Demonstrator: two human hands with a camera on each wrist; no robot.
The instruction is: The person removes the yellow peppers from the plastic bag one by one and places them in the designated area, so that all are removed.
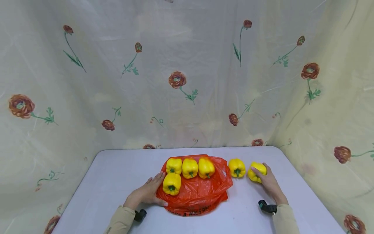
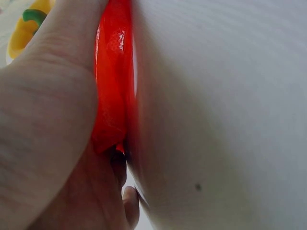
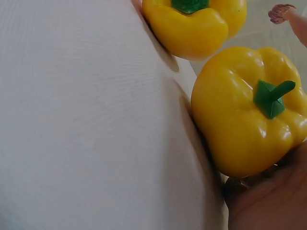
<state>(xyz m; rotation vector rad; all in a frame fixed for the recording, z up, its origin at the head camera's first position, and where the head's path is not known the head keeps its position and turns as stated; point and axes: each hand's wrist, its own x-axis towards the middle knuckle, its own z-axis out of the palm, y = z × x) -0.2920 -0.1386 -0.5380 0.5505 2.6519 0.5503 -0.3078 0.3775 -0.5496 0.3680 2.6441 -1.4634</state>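
A red plastic bag (image 1: 201,193) lies flat on the white table. My left hand (image 1: 147,193) rests along the bag's left edge with fingers extended; in the left wrist view the red film (image 2: 112,81) runs beside the palm. Several yellow bell peppers sit on the bag: three in a row across its back, and one pepper (image 1: 171,184) in front of the leftmost. At the right, my right hand (image 1: 271,184) grips another yellow bell pepper (image 1: 260,167) from its right side, thumb across the front. The right wrist view shows its green stem (image 3: 271,98) facing the camera.
Between the bag's right edge and the held pepper stands one more yellow bell pepper (image 1: 237,167). A flower-printed curtain (image 1: 187,113) closes off the back and both sides of the table (image 1: 251,221). Black cameras are strapped to both wrists.
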